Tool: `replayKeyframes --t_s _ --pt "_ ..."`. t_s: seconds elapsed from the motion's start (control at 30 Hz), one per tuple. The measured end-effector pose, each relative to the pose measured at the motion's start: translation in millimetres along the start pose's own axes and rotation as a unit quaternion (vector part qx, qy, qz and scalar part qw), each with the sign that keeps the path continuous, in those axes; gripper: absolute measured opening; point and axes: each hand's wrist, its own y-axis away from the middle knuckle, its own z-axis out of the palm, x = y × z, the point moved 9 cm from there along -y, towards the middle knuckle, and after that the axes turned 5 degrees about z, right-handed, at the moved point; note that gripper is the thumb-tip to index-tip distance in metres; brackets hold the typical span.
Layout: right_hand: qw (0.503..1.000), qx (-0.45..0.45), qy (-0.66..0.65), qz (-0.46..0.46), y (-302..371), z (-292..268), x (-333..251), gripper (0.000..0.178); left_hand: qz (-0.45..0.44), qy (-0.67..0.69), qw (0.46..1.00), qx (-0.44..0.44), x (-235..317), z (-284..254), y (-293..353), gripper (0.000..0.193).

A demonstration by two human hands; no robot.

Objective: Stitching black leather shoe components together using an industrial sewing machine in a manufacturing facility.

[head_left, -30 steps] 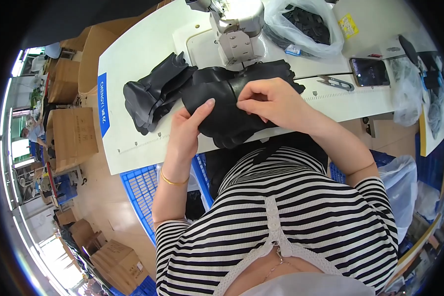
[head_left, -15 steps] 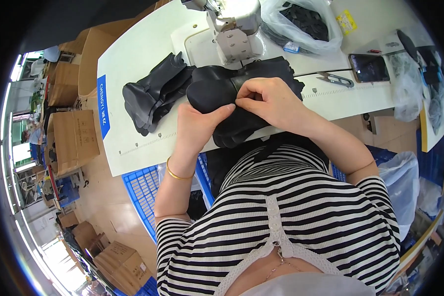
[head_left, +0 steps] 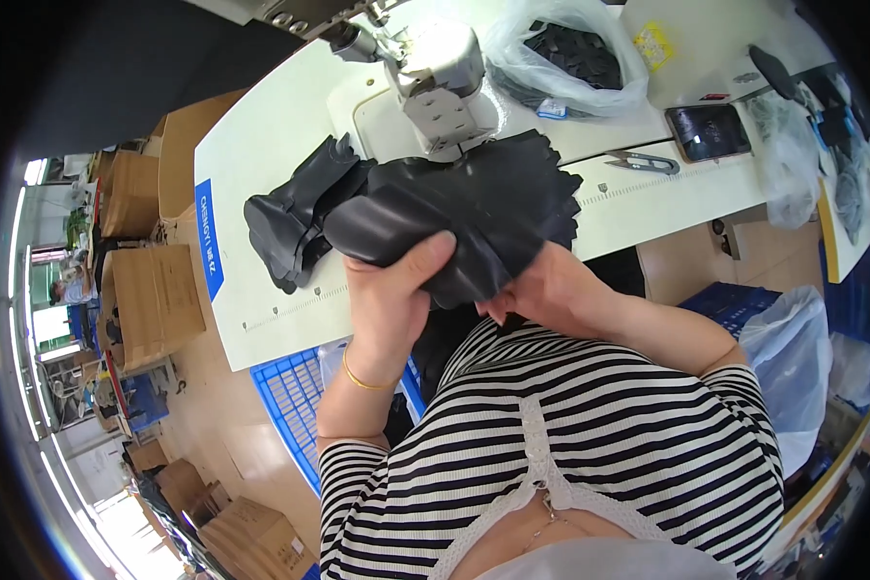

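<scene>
A smooth black leather-like piece (head_left: pixel 387 222) lies bent across my hands at the front of the white sewing table. My left hand (head_left: pixel 391 295) grips its left part, thumb on top and fingers underneath. At the lower right edge, my right hand (head_left: pixel 561 290) holds the piece, its fingers partly hidden below. Beneath and behind, more black pieces fan out in layers with stepped edges on the right. Another stack of black leather-like pieces (head_left: pixel 295 213) rests left of my hands. Just beyond them stands the sewing machine (head_left: pixel 440 97).
At the back, a clear plastic bag (head_left: pixel 614 97) holds black strips. Thread snips (head_left: pixel 643 162) and a phone (head_left: pixel 708 133) lie to the right. A blue crate (head_left: pixel 285 396) stands below the table's front edge. Cardboard boxes (head_left: pixel 155 300) are on the floor at left.
My right hand has moved down from the top of the black piece to its lower edge. The piece's left end has been lifted and turned, showing a broad smooth face.
</scene>
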Motion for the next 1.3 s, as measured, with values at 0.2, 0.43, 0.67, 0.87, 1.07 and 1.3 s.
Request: replayKeyframes --t_s 0.2,0.43,0.67,0.87,1.07,1.3 --pt "0.959 0.179 0.074 -0.209 1 -27 -36 0.024 0.006 -0.191 0.981 -0.016 8 9 1 0.03" --pt "0.94 0.191 0.168 -0.227 9 -25 -52 0.024 -0.014 -0.193 0.981 0.001 2 7 -4 0.027" --pt "0.935 0.216 0.172 -0.225 6 -29 -53 0.021 0.005 -0.206 0.978 -0.043 -1 13 -7 0.025" --pt "0.918 0.238 0.178 -0.264 10 -29 -54 0.021 0.007 -0.127 0.991 0.037 -6 10 -6 0.021" --pt "0.912 0.24 0.184 -0.278 8 -31 -51 0.022 -0.028 -0.132 0.991 0.02 -13 10 -3 0.019" --pt "0.907 0.248 0.21 -0.269 9 -30 -49 0.019 -0.015 -0.173 0.985 -0.013 -14 10 -4 0.022"
